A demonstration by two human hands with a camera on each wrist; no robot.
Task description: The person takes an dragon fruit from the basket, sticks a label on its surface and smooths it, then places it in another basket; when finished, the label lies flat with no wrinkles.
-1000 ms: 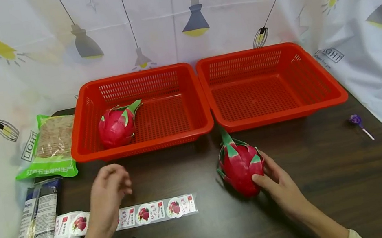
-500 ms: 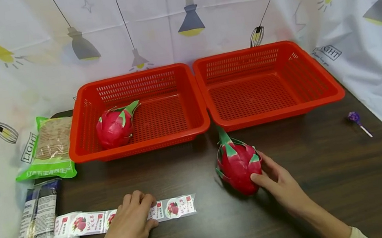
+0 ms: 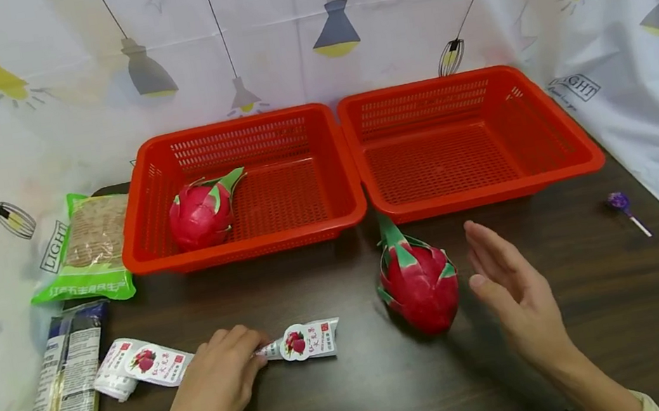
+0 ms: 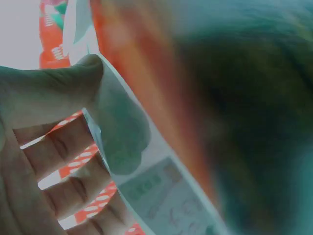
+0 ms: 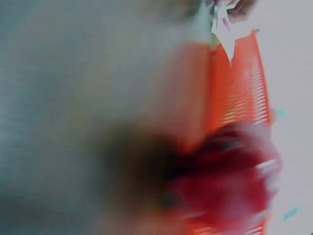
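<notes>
My left hand [image 3: 218,385] pinches a strip of dragon fruit stickers [image 3: 161,362] between thumb and fingers; the left wrist view shows the thumb pressed on the strip [image 4: 122,127]. The strip bends at the grip, and its roll end lies to the left. On the dark table stands a red dragon fruit [image 3: 421,287] with green leaf tips, blurred in the right wrist view. Just right of that fruit my right hand [image 3: 523,304] is held apart from it, fingers extended and holding nothing. A second dragon fruit [image 3: 201,214] sits in the left red basket [image 3: 246,245].
Another red basket [image 3: 488,194] stands beside the first at the back. Along the left side lie a green-edged noodle-like packet [image 3: 95,240] and a long printed packet [image 3: 62,409]. A purple lollipop [image 3: 619,201] lies at the right.
My left hand came down to the sticker strip, pinched it and shifted it from its flat position. My right hand let go of the dragon fruit and moved to the right.
</notes>
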